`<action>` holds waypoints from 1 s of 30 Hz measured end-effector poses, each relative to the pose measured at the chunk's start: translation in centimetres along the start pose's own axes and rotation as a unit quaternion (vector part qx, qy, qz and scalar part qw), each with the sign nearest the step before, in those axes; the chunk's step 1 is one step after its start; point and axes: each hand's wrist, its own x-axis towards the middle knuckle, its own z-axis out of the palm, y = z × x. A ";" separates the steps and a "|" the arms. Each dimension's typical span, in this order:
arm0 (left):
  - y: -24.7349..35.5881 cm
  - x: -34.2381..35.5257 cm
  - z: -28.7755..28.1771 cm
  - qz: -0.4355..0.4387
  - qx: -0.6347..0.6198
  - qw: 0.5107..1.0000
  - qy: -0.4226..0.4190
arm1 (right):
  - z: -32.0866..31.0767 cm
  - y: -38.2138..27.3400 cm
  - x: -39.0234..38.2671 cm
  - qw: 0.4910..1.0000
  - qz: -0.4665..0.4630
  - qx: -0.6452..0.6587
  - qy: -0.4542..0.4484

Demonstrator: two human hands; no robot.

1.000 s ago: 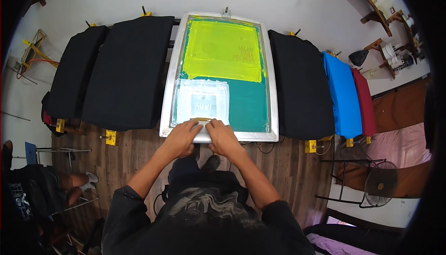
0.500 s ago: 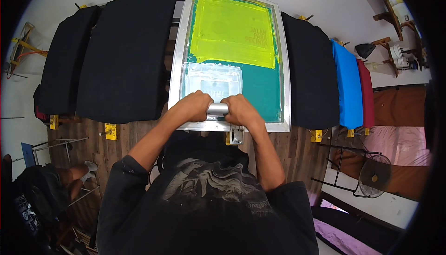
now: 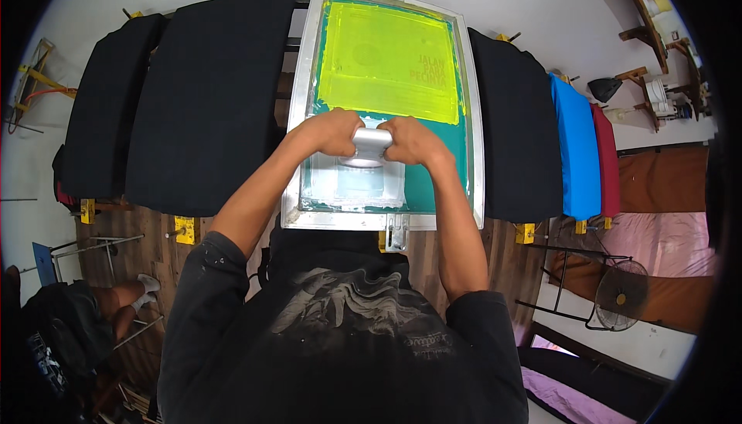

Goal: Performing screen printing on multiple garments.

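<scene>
Both my hands grip a squeegee (image 3: 372,138) with a silver metal handle, one at each end. My left hand (image 3: 332,132) is closed round its left side, and my right hand (image 3: 413,139) round its right. The squeegee is over the lower half of a metal-framed printing screen (image 3: 325,221); my hands hide part of it, and I cannot tell whether its blade touches the mesh. Bright yellow-green ink (image 3: 379,49) covers the upper mesh, with some lettering showing through. Beneath the squeegee lies a pale, clear-looking patch (image 3: 328,184) on the green mesh.
Black cloth-covered boards (image 3: 212,99) stand left of the screen, another black one (image 3: 516,122) at its right. Beyond that are a blue board (image 3: 573,146) and a red one (image 3: 605,161). A fan (image 3: 621,296) stands at lower right; a person (image 3: 66,316) is at lower left.
My hands and the squeegee have moved away from me, from near the screen's front edge toward the yellow-green ink. Both hands keep hold of the handle.
</scene>
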 end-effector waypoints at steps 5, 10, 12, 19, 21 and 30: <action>0.4 -1.0 2.4 -0.021 -0.003 0.998 0.063 | 2.9 0.1 -1.0 0.997 0.027 -0.012 0.072; 2.8 -4.0 5.8 -0.049 0.009 0.982 0.180 | 4.7 -1.9 -3.4 0.988 0.028 -0.052 0.142; 2.8 -5.6 8.2 -0.008 0.003 0.966 0.257 | 6.6 -2.4 -4.7 0.981 -0.013 -0.078 0.178; 2.7 -5.2 8.1 -0.012 -0.001 0.961 0.278 | 8.0 -1.8 -4.0 0.971 -0.034 -0.059 0.227; 3.0 -4.4 6.4 -0.035 -0.025 0.968 0.249 | 6.5 -1.3 -2.8 0.980 -0.028 -0.068 0.185; 0.9 -0.7 2.0 -0.090 0.029 0.990 0.101 | 2.3 0.0 1.4 0.997 0.025 -0.065 0.026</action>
